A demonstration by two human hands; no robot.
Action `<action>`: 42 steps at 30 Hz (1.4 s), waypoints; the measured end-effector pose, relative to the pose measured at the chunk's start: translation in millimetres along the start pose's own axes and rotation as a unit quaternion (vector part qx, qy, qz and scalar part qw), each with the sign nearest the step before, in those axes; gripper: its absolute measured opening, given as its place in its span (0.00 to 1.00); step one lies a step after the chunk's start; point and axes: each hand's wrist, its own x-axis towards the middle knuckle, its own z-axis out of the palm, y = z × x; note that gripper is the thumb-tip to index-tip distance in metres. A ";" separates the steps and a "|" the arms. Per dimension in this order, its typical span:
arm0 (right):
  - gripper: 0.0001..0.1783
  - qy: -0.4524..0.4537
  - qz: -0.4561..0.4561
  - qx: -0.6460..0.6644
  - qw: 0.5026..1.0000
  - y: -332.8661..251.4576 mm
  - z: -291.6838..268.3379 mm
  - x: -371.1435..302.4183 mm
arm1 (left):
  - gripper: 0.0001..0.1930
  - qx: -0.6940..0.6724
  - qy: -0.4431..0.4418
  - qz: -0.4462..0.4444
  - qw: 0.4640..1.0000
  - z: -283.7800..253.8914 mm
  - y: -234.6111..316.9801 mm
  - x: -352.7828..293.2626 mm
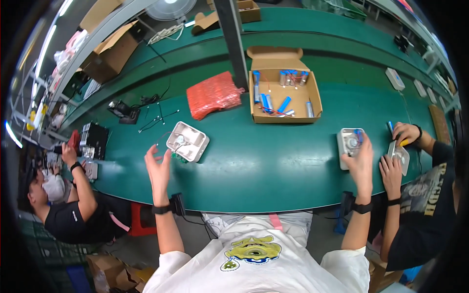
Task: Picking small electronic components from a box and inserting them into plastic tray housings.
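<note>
A white plastic housing (201,152) lies tilted on the green bench at left centre, with its hollow side up. Inside it is a round pale part, and a small green circuit board (179,157) sticks out at its near edge. My left hand (159,171) is beside this housing, its fingers apart and holding nothing. At the right, my right hand (360,163) grips a second white housing (343,151), thumb on the near part and fingers over the right side. A round part and a blue battery (359,134) show in that housing; my fingers partly cover it.
An open cardboard box (286,119) of blue batteries with wires stands beyond my hands, beside a red bubble-wrap package (213,95). Black cables (159,118) lie at the left. Co-workers sit on both sides; the right one's hands (392,168) hold a translucent cover (401,156).
</note>
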 end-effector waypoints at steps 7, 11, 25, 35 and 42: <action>0.48 0.070 -0.014 -0.095 0.993 17.1 -0.7 10.2 | 0.32 -0.121 -0.179 -0.175 0.961 24.4 -2.0 21.0; 0.39 0.093 -0.099 -0.106 0.985 -57.0 -27.8 -15.7 | 0.28 -0.108 -0.201 -0.049 0.972 48.6 -17.9 18.7; 0.15 -0.127 -0.161 0.255 0.945 -167.1 60.4 -51.6 | 0.27 -0.152 -0.491 0.171 0.841 93.3 158.9 -110.8; 0.09 -0.199 0.093 0.464 0.858 -161.9 34.5 -54.6 | 0.21 -0.223 -0.540 0.024 0.811 97.4 150.2 -121.7; 0.07 -0.206 0.073 0.541 0.812 -163.7 22.4 -51.6 | 0.15 -0.322 -0.510 -0.155 0.783 91.9 132.4 -131.2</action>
